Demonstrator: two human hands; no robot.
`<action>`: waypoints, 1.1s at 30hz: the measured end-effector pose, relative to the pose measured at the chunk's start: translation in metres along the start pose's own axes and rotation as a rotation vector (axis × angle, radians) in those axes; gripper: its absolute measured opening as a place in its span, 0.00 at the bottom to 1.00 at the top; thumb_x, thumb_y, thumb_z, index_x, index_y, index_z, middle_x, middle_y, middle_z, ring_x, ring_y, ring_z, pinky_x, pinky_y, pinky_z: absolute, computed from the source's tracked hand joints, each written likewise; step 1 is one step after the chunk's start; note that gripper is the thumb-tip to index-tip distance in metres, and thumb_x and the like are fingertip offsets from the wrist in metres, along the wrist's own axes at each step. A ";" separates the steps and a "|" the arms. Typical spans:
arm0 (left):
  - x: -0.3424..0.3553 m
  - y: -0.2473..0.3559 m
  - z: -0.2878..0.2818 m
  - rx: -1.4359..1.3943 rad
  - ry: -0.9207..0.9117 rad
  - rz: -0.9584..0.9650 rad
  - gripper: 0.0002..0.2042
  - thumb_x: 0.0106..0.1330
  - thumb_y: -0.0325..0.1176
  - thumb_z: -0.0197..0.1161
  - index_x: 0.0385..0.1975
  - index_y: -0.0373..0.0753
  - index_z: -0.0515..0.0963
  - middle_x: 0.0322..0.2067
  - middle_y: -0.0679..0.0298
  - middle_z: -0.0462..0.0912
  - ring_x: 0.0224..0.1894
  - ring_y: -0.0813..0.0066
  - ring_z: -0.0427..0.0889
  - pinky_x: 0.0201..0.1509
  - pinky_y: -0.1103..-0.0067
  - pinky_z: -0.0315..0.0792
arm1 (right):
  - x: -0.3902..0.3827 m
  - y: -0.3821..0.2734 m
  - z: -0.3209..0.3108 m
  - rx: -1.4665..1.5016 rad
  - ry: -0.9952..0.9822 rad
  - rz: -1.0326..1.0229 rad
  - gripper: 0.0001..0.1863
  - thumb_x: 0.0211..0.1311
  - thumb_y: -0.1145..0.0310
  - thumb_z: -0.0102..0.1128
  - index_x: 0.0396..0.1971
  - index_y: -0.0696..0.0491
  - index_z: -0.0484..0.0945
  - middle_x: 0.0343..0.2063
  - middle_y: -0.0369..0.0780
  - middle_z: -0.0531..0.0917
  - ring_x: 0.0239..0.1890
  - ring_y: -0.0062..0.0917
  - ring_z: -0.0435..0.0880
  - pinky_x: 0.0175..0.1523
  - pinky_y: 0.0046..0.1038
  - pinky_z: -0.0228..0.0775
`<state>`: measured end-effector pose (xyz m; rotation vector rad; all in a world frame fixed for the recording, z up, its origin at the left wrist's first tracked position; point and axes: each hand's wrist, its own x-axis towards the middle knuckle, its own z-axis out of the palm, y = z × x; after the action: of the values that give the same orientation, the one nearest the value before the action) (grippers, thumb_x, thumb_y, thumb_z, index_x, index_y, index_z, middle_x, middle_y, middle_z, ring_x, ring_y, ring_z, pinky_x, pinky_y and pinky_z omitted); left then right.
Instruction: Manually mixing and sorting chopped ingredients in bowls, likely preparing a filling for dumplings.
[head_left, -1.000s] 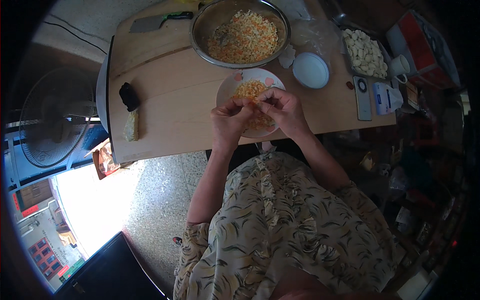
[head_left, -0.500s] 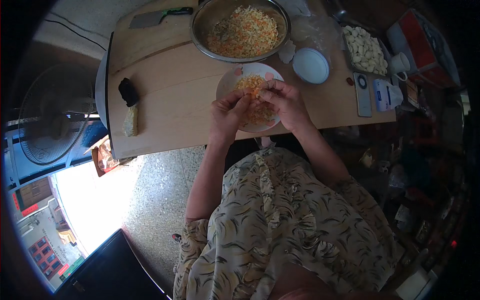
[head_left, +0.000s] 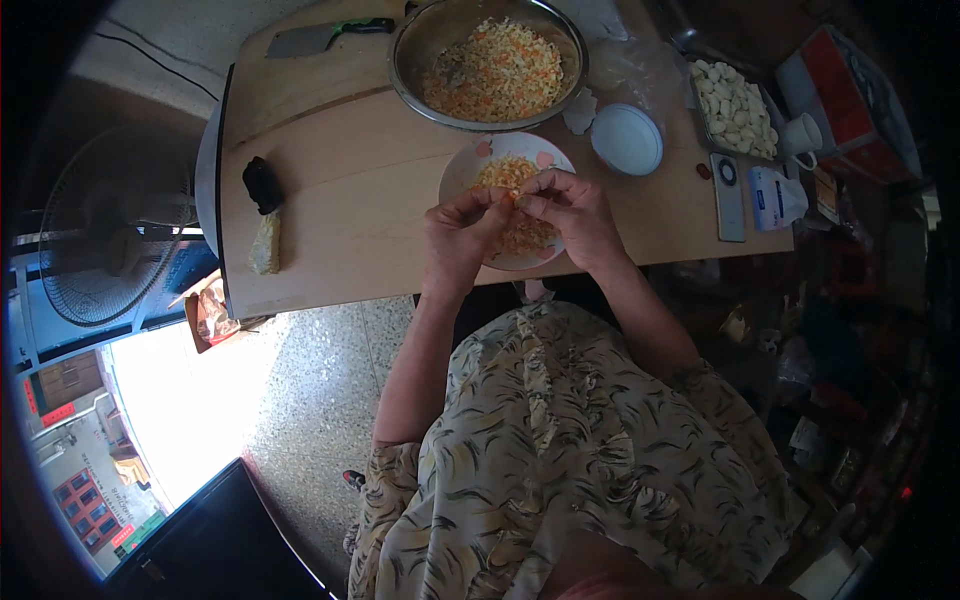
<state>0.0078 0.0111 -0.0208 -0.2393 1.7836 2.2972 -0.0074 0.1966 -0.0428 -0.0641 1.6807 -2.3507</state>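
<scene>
My left hand (head_left: 460, 240) and my right hand (head_left: 580, 228) meet above a white plate (head_left: 456, 178) with pink marks on its rim. Thumbs and fingertips of both are pinched together around something small; a bit of orange shows there, but its kind is hidden by the fingers. Chopped pale and orange filling (head_left: 508, 172) lies heaped on the plate. Just beyond stands a large metal bowl (head_left: 404, 85), holding more of the same mix. A smaller white bowl (head_left: 627, 140) sits to the right of the plate.
At the right are a tray of pale dumplings (head_left: 735, 108), a white mug (head_left: 801, 136), a phone (head_left: 729, 198) and a tissue pack (head_left: 776, 199). A cleaver (head_left: 306, 40) lies at the far left, a black-topped yellowish bundle (head_left: 265, 240) nearer. A fan (head_left: 110, 240) stands left.
My fingertips have shifted a little and stay pinched together over the plate. The whole scene sits slightly lower and further right in the picture.
</scene>
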 end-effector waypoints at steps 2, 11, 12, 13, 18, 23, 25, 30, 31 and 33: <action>0.002 0.001 -0.001 0.020 0.002 0.010 0.09 0.70 0.28 0.68 0.45 0.30 0.85 0.37 0.61 0.89 0.39 0.79 0.87 0.48 0.81 0.82 | 0.005 -0.005 0.000 -0.093 -0.009 -0.024 0.05 0.68 0.78 0.64 0.41 0.60 0.83 0.37 0.34 0.86 0.41 0.15 0.84 0.49 0.21 0.80; 0.005 -0.003 0.001 -0.002 0.067 0.059 0.08 0.69 0.29 0.68 0.42 0.30 0.86 0.32 0.64 0.89 0.34 0.84 0.86 0.36 0.85 0.80 | 0.012 -0.010 0.008 -0.114 -0.055 -0.048 0.05 0.68 0.77 0.64 0.41 0.60 0.83 0.38 0.34 0.84 0.40 0.15 0.84 0.48 0.21 0.79; 0.004 -0.002 0.001 -0.044 0.039 0.043 0.09 0.70 0.30 0.69 0.43 0.30 0.86 0.33 0.63 0.89 0.35 0.83 0.86 0.40 0.85 0.81 | 0.010 -0.008 0.007 -0.027 -0.042 -0.031 0.05 0.68 0.77 0.65 0.41 0.60 0.83 0.38 0.34 0.84 0.39 0.16 0.84 0.49 0.21 0.79; 0.004 -0.001 0.001 -0.044 0.037 0.044 0.09 0.70 0.30 0.69 0.43 0.30 0.86 0.33 0.63 0.89 0.35 0.83 0.86 0.40 0.85 0.81 | 0.011 -0.008 0.007 -0.022 -0.009 -0.010 0.05 0.67 0.77 0.65 0.41 0.60 0.83 0.39 0.35 0.83 0.41 0.17 0.84 0.49 0.21 0.80; -0.001 0.001 0.001 -0.088 -0.001 0.029 0.10 0.69 0.30 0.70 0.43 0.31 0.86 0.35 0.61 0.90 0.37 0.80 0.87 0.45 0.83 0.80 | 0.009 -0.007 0.005 0.113 -0.005 0.088 0.05 0.66 0.77 0.66 0.39 0.60 0.82 0.39 0.35 0.83 0.42 0.17 0.84 0.50 0.22 0.80; 0.013 0.002 -0.015 -0.039 -0.090 0.019 0.09 0.69 0.31 0.69 0.41 0.31 0.86 0.34 0.60 0.90 0.36 0.78 0.88 0.46 0.80 0.81 | 0.016 -0.010 -0.006 0.023 -0.075 0.096 0.04 0.65 0.78 0.66 0.37 0.60 0.82 0.37 0.36 0.85 0.42 0.18 0.85 0.50 0.24 0.81; 0.013 0.019 -0.011 -0.049 -0.097 0.016 0.06 0.69 0.28 0.68 0.37 0.31 0.85 0.34 0.59 0.89 0.36 0.76 0.88 0.46 0.79 0.82 | 0.017 -0.035 0.006 -0.079 -0.095 0.076 0.04 0.65 0.77 0.66 0.38 0.60 0.83 0.35 0.35 0.86 0.40 0.17 0.85 0.49 0.22 0.79; 0.025 0.033 -0.005 -0.082 -0.127 0.072 0.09 0.68 0.29 0.70 0.38 0.27 0.83 0.35 0.56 0.88 0.38 0.72 0.89 0.48 0.78 0.84 | 0.029 -0.050 0.005 -0.253 -0.173 -0.114 0.06 0.68 0.74 0.66 0.41 0.60 0.83 0.34 0.35 0.86 0.38 0.15 0.85 0.46 0.20 0.79; 0.025 0.035 -0.003 -0.124 -0.141 0.096 0.10 0.68 0.29 0.70 0.39 0.27 0.83 0.35 0.56 0.88 0.38 0.71 0.89 0.48 0.77 0.84 | 0.030 -0.053 0.007 -0.280 -0.174 -0.132 0.07 0.68 0.74 0.65 0.42 0.60 0.83 0.35 0.35 0.86 0.39 0.15 0.84 0.46 0.20 0.79; 0.024 0.038 -0.002 -0.129 -0.156 0.081 0.09 0.69 0.29 0.69 0.40 0.27 0.82 0.36 0.55 0.87 0.37 0.70 0.89 0.49 0.78 0.85 | 0.027 -0.056 0.011 -0.308 -0.173 -0.157 0.07 0.69 0.74 0.64 0.43 0.60 0.83 0.36 0.35 0.86 0.39 0.15 0.84 0.46 0.21 0.79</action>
<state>-0.0259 0.0016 0.0082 -0.0074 1.6003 2.4170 -0.0415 0.1975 0.0099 -0.4562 1.9944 -2.0956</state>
